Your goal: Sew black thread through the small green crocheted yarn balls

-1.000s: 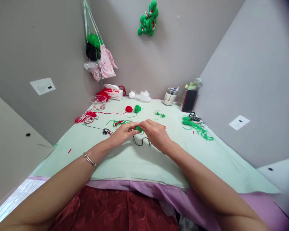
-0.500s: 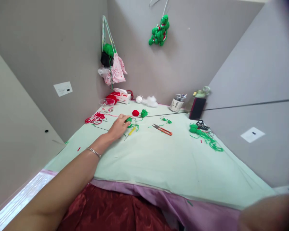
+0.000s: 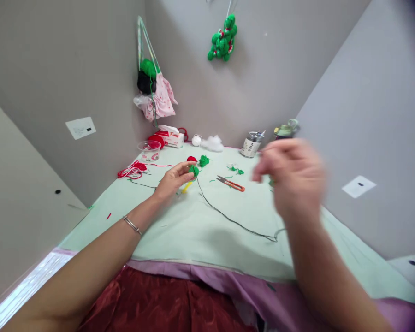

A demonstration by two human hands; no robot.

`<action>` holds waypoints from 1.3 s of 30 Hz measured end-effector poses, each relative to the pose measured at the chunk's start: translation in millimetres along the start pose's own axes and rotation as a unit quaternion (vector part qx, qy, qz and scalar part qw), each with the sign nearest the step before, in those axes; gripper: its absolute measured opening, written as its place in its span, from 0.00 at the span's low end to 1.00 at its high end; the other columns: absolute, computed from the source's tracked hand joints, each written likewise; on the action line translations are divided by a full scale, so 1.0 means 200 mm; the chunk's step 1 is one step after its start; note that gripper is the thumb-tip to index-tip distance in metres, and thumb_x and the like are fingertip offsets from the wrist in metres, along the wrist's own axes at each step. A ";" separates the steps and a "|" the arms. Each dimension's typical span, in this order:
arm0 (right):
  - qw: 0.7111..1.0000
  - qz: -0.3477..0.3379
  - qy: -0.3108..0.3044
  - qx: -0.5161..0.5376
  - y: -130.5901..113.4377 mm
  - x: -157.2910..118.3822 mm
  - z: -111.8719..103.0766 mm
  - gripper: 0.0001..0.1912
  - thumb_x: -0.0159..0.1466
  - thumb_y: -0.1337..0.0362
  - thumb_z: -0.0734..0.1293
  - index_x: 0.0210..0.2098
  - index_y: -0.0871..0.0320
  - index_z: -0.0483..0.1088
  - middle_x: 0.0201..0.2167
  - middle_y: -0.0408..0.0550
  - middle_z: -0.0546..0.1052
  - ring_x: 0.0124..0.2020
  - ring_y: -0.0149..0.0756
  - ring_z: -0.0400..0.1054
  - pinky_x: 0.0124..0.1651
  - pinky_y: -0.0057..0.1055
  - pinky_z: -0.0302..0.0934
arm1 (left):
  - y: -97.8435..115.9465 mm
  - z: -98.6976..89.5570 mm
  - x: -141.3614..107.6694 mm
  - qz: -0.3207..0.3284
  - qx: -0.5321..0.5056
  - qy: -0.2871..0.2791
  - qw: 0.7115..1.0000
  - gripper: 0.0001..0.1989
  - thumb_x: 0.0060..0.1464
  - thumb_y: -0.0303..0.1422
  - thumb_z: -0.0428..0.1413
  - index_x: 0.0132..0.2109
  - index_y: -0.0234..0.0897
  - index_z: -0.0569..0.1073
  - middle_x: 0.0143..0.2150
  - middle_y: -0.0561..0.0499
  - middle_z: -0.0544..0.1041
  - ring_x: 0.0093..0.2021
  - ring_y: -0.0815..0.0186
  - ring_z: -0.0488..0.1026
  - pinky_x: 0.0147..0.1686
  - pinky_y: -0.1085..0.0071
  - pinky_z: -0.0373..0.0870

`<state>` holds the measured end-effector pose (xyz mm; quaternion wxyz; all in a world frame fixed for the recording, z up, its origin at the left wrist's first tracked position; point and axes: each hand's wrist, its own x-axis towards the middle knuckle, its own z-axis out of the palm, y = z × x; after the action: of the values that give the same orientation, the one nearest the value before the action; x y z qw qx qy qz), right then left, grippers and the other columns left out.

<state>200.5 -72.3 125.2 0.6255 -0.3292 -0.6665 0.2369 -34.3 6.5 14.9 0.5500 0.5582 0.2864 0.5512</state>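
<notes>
Grey walls meet behind a bench (image 3: pixel 207 244) covered in pale green cloth. Near its middle, toward the far edge, a small round green yarn piece (image 3: pixel 194 171) sits pinched between the left hand's (image 3: pixel 174 180) thumb and fingers. Thin dark thread (image 3: pixel 228 218) trails rightward from it. Orange-handled metal snips (image 3: pixel 231 183) lie nearby. Raised above the bench's right side, the blurred right hand (image 3: pixel 293 177) has curled fingers; whether it grips anything, I cannot tell.

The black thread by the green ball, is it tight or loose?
Loose: the black thread droops in a curve from the green ball in the left hand.
</notes>
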 end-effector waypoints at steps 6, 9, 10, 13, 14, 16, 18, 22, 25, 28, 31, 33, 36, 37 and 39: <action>0.984 0.127 -0.124 -0.013 0.28 -0.13 0.25 0.09 0.61 0.58 0.72 0.31 0.59 0.77 0.28 0.44 0.75 0.24 0.27 0.61 0.28 0.27 0.57 | 0.05 0.07 -0.03 -0.057 -0.113 -0.024 0.992 0.15 0.52 0.36 0.67 0.46 0.36 0.77 0.42 0.50 0.79 0.45 0.66 0.76 0.58 0.61 0.69; 0.984 0.116 -0.121 -0.053 0.31 -0.16 0.26 0.09 0.63 0.60 0.69 0.31 0.59 0.76 0.27 0.44 0.74 0.25 0.28 0.61 0.28 0.28 0.56 | 0.05 0.07 -0.04 -0.072 -0.120 -0.018 0.990 0.14 0.52 0.37 0.67 0.44 0.34 0.77 0.40 0.50 0.79 0.42 0.67 0.76 0.56 0.62 0.70; 0.984 0.112 -0.121 -0.065 0.31 -0.17 0.26 0.09 0.63 0.61 0.68 0.31 0.59 0.76 0.27 0.44 0.73 0.25 0.28 0.61 0.28 0.28 0.55 | 0.05 0.07 -0.04 -0.075 -0.120 -0.018 0.990 0.14 0.52 0.37 0.67 0.43 0.34 0.76 0.39 0.50 0.79 0.41 0.67 0.77 0.56 0.62 0.70; 0.982 0.113 -0.124 -0.091 0.31 -0.18 0.26 0.07 0.63 0.63 0.67 0.31 0.60 0.75 0.24 0.43 0.71 0.24 0.28 0.60 0.28 0.28 0.54 | 0.05 0.07 -0.04 -0.081 -0.117 -0.020 0.990 0.15 0.52 0.39 0.67 0.42 0.33 0.76 0.38 0.50 0.78 0.39 0.67 0.77 0.55 0.62 0.71; 0.980 0.117 -0.126 -0.096 0.31 -0.18 0.26 0.07 0.63 0.63 0.67 0.31 0.60 0.74 0.23 0.42 0.71 0.24 0.28 0.60 0.27 0.28 0.54 | 0.06 0.07 -0.04 -0.082 -0.118 -0.021 0.989 0.15 0.52 0.39 0.67 0.42 0.33 0.75 0.38 0.51 0.78 0.39 0.68 0.77 0.54 0.62 0.72; 0.979 0.120 -0.131 -0.101 0.32 -0.18 0.27 0.07 0.63 0.64 0.66 0.31 0.60 0.74 0.22 0.42 0.70 0.23 0.28 0.59 0.27 0.28 0.53 | 0.06 0.07 -0.04 -0.083 -0.120 -0.023 0.989 0.16 0.52 0.39 0.67 0.41 0.33 0.75 0.38 0.51 0.78 0.39 0.68 0.77 0.54 0.63 0.72; 0.979 0.120 -0.132 -0.104 0.34 -0.18 0.27 0.07 0.63 0.64 0.66 0.31 0.59 0.73 0.22 0.42 0.70 0.23 0.28 0.59 0.27 0.28 0.53 | 0.06 0.08 -0.04 -0.087 -0.121 -0.024 0.989 0.16 0.52 0.39 0.67 0.40 0.33 0.75 0.37 0.51 0.78 0.38 0.68 0.77 0.53 0.64 0.73; 0.979 0.117 -0.127 -0.106 0.35 -0.19 0.27 0.08 0.63 0.63 0.66 0.31 0.59 0.73 0.22 0.42 0.69 0.23 0.28 0.59 0.28 0.28 0.54 | 0.06 0.08 -0.04 -0.093 -0.121 -0.031 0.988 0.14 0.53 0.39 0.66 0.39 0.33 0.74 0.37 0.52 0.78 0.38 0.69 0.77 0.52 0.67 0.73; 0.981 0.110 -0.126 -0.097 0.36 -0.19 0.27 0.08 0.64 0.62 0.66 0.32 0.59 0.74 0.24 0.43 0.71 0.24 0.28 0.59 0.28 0.28 0.54 | 0.05 0.07 -0.04 -0.102 -0.129 -0.046 0.985 0.13 0.54 0.39 0.65 0.38 0.33 0.74 0.37 0.51 0.78 0.39 0.69 0.77 0.51 0.69 0.73; 0.983 0.105 -0.127 -0.079 0.37 -0.18 0.28 0.08 0.63 0.62 0.66 0.33 0.60 0.75 0.29 0.45 0.74 0.26 0.29 0.60 0.30 0.28 0.55 | 0.04 0.06 -0.04 -0.129 -0.136 -0.054 0.981 0.14 0.54 0.40 0.66 0.38 0.32 0.75 0.37 0.50 0.78 0.37 0.69 0.77 0.47 0.70 0.74; 0.982 0.119 -0.131 -0.063 0.38 -0.18 0.28 0.07 0.63 0.63 0.66 0.33 0.60 0.74 0.28 0.44 0.73 0.25 0.28 0.59 0.29 0.28 0.54 | 0.03 0.05 -0.04 -0.141 -0.140 -0.049 0.979 0.15 0.53 0.40 0.67 0.39 0.32 0.76 0.37 0.50 0.78 0.35 0.70 0.76 0.44 0.72 0.74; 0.981 0.130 -0.134 -0.061 0.37 -0.18 0.28 0.07 0.63 0.63 0.66 0.33 0.60 0.74 0.25 0.42 0.71 0.24 0.28 0.58 0.28 0.28 0.53 | 0.03 0.06 -0.04 -0.135 -0.142 -0.043 0.980 0.15 0.53 0.40 0.67 0.39 0.33 0.76 0.37 0.50 0.78 0.35 0.70 0.76 0.44 0.72 0.74; 0.978 0.140 -0.140 -0.066 0.36 -0.18 0.28 0.07 0.63 0.63 0.66 0.31 0.60 0.73 0.22 0.40 0.68 0.23 0.27 0.56 0.27 0.27 0.52 | 0.04 0.06 -0.04 -0.126 -0.140 -0.031 0.982 0.14 0.53 0.40 0.66 0.38 0.33 0.76 0.37 0.50 0.78 0.36 0.70 0.76 0.46 0.72 0.73; 0.977 0.142 -0.142 -0.068 0.36 -0.18 0.28 0.07 0.63 0.63 0.66 0.31 0.60 0.73 0.21 0.40 0.67 0.23 0.27 0.56 0.27 0.27 0.51 | 0.04 0.06 -0.04 -0.125 -0.139 -0.027 0.982 0.14 0.53 0.40 0.66 0.38 0.33 0.75 0.36 0.51 0.77 0.36 0.70 0.76 0.46 0.72 0.73; 0.976 0.144 -0.144 -0.073 0.35 -0.18 0.28 0.07 0.63 0.63 0.66 0.31 0.60 0.73 0.21 0.40 0.67 0.23 0.27 0.56 0.27 0.27 0.51 | 0.05 0.06 -0.04 -0.124 -0.137 -0.021 0.983 0.14 0.53 0.39 0.66 0.38 0.33 0.75 0.36 0.51 0.77 0.36 0.70 0.76 0.46 0.72 0.73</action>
<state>155.6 -46.8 43.4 0.4568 -0.4289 -0.7107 0.3198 -27.1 -7.1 24.1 0.6909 0.4497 0.2636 0.5010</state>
